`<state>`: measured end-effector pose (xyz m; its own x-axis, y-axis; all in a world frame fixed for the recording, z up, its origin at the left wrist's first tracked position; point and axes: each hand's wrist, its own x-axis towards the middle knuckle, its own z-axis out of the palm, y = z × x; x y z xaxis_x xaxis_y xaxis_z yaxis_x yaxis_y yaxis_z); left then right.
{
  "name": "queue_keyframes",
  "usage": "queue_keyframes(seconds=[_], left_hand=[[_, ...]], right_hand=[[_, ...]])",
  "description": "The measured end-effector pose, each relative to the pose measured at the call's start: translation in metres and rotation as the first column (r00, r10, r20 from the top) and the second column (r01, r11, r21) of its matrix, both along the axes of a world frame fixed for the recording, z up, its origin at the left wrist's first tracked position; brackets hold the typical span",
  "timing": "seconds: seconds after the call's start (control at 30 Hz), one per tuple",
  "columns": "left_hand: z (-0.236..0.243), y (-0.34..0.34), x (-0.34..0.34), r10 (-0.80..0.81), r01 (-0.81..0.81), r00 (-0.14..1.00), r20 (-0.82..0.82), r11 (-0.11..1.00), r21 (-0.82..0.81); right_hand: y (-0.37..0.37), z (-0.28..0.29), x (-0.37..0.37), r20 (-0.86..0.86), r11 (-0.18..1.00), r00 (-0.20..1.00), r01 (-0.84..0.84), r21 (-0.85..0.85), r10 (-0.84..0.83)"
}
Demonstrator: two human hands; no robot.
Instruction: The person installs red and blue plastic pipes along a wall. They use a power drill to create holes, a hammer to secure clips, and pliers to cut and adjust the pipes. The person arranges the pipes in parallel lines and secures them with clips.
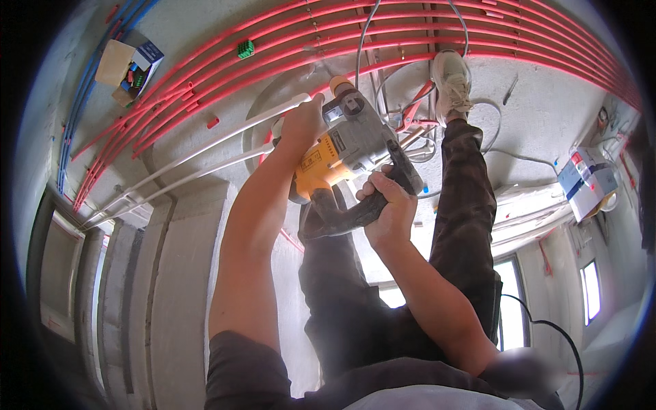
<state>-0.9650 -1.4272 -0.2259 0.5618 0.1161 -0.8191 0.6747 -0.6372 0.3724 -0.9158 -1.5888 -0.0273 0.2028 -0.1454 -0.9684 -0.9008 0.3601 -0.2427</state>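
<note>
A yellow and grey rotary hammer drill [355,140] with black handles is held between my two hands. My left hand [305,121] is closed around its front part, and its fingers are mostly hidden behind the tool. Around the looped black rear handle [355,215] wraps my right hand [391,205], thumb and fingers bent. The drill's bit cannot be made out. Just behind my left hand end two long white pipes [205,145], which run off to the lower left. Beyond the drill lies a red-handled tool [415,109], close to my shoe [451,83].
Rows of red pipes [287,39] cross the floor at the far side, with blue pipes [76,113] to the left. An open carton [115,63] holds small fittings. A green block [246,49], loose grey cable [523,158] and a white-blue box [589,184] lie around.
</note>
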Motion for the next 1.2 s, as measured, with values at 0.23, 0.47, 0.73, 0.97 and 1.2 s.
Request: queue_keyframes(seconds=[0.23,0.47,0.73,0.97,1.2], left_hand=[[0.007,-0.005,-0.016,0.02,-0.022,0.996,0.087,0.999,0.028],[0.044,-0.008,-0.032,0.136,-0.136,0.991,-0.008,0.991,-0.007],[0.031,0.01,-0.052,0.114,-0.116,0.991,0.075,0.993,0.017],[0.014,0.026,-0.047,0.067,-0.067,0.996,0.061,0.998,-0.01],[0.002,0.04,-0.052,0.119,-0.117,0.993,0.024,0.99,-0.075]], right_hand=[[0.005,0.019,0.017,-0.065,0.999,0.997,-0.037,-0.001,0.036],[0.009,0.049,0.013,-0.075,0.997,0.994,-0.075,-0.015,0.074],[0.019,0.041,-0.01,-0.053,0.999,0.998,-0.037,0.015,0.037],[0.037,0.019,-0.015,-0.03,1.0,0.999,-0.017,0.024,0.017],[0.068,0.024,-0.007,-0.034,0.999,0.999,-0.044,-0.017,0.043]])
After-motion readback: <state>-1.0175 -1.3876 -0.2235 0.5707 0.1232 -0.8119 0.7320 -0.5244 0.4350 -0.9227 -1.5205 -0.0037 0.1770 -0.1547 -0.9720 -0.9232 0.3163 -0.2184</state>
